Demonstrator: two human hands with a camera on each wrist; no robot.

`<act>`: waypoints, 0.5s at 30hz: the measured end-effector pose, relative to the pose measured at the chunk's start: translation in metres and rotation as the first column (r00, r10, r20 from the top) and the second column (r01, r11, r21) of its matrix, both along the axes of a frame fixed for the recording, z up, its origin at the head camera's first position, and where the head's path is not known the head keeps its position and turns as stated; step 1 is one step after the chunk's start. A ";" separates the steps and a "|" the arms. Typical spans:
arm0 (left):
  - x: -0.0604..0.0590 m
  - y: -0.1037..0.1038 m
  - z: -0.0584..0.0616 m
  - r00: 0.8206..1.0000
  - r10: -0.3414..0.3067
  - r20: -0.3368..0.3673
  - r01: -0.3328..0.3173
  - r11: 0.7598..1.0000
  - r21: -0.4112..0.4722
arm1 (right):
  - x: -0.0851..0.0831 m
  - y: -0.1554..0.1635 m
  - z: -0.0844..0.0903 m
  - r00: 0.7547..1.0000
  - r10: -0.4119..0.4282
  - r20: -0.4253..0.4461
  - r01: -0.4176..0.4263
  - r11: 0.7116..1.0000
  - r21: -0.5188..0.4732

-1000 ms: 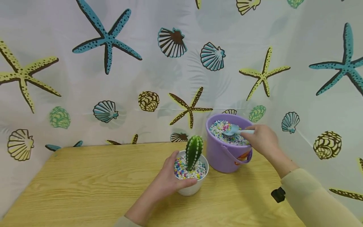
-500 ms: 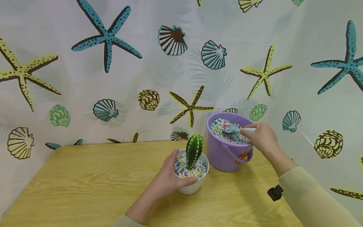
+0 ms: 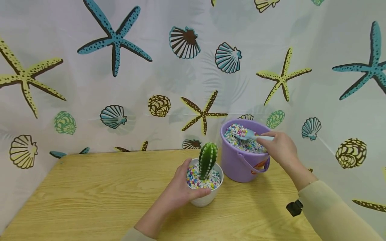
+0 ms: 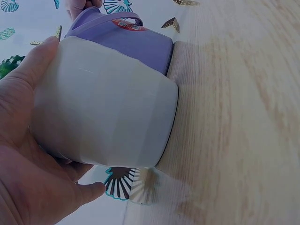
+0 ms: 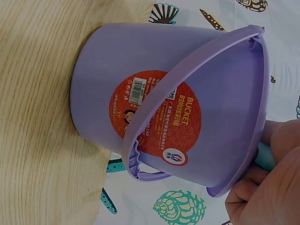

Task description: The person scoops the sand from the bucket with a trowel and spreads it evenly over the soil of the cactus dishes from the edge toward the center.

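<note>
A white pot (image 3: 205,198) (image 4: 108,117) stands on the wooden table (image 3: 90,194), filled with coloured pebbles (image 3: 196,180) around a green cactus (image 3: 207,160). My left hand (image 3: 178,192) (image 4: 28,178) grips the pot's near-left side, thumb on its rim. Just right of it stands a purple bucket (image 3: 241,165) (image 5: 154,108) of the same pebbles (image 3: 241,142). My right hand (image 3: 278,149) (image 5: 262,187) reaches over the bucket's right rim and holds a light blue scoop (image 3: 251,135), its blade on the pebbles.
A white curtain (image 3: 150,67) printed with starfish and shells hangs behind the table and along the right side. The bucket's handle (image 5: 187,93) hangs down its front over a red label (image 5: 159,117). A small black device (image 3: 294,207) sits at my right wrist.
The scoop's blade has shifted slightly left and back across the pebbles in the bucket. My left hand and the pot have stayed put.
</note>
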State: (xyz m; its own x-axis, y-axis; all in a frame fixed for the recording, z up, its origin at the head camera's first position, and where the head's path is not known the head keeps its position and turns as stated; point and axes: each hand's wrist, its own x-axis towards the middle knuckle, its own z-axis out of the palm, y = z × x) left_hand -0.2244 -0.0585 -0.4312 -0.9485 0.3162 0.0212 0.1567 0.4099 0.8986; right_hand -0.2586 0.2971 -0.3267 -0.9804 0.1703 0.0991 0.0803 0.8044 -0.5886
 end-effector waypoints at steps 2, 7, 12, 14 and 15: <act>0.000 0.001 0.001 1.000 -0.001 0.000 0.001 1.000 0.001 | 0.001 0.001 0.000 1.000 -0.005 -0.004 0.005 1.000 -0.006; 0.000 0.001 0.001 1.000 0.001 0.008 -0.001 1.000 -0.002 | 0.006 0.004 -0.001 1.000 -0.020 -0.007 0.019 0.999 -0.040; 0.000 0.002 0.001 1.000 0.009 0.017 -0.009 1.000 -0.005 | 0.011 0.006 -0.002 0.999 -0.047 -0.004 0.046 0.992 -0.114; 0.000 0.002 0.001 1.000 0.009 0.014 -0.009 1.000 -0.005 | 0.014 0.007 -0.002 0.999 -0.052 -0.013 0.050 0.989 -0.137; 0.000 0.002 0.001 1.000 0.009 0.011 -0.009 1.000 -0.005 | 0.015 0.007 -0.002 0.998 -0.053 -0.019 0.050 0.988 -0.145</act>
